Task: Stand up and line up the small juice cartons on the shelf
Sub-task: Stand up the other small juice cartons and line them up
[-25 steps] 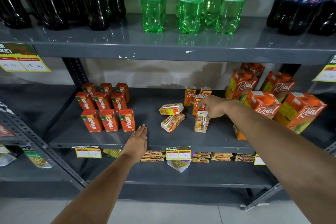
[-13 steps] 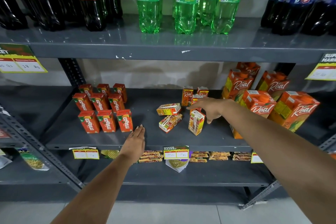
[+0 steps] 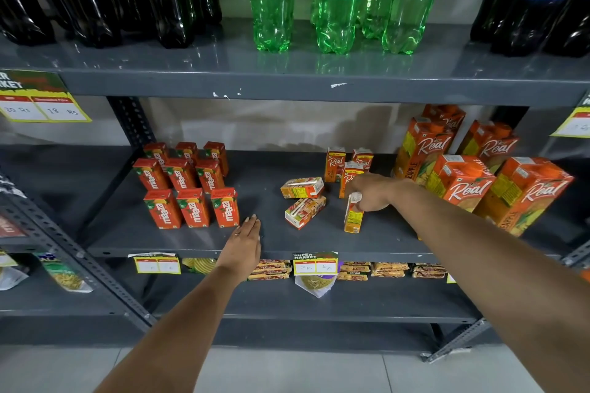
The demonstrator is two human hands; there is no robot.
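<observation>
While the right hand (image 3: 370,193) grips an upright carton (image 3: 352,217) (top hidden), the left hand (image 3: 244,241) rests flat.

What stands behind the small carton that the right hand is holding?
Behind the held carton, three small Real cartons stand upright: two at the back and one partly covered by the right hand. Anything lower behind the hand is hidden.
</observation>
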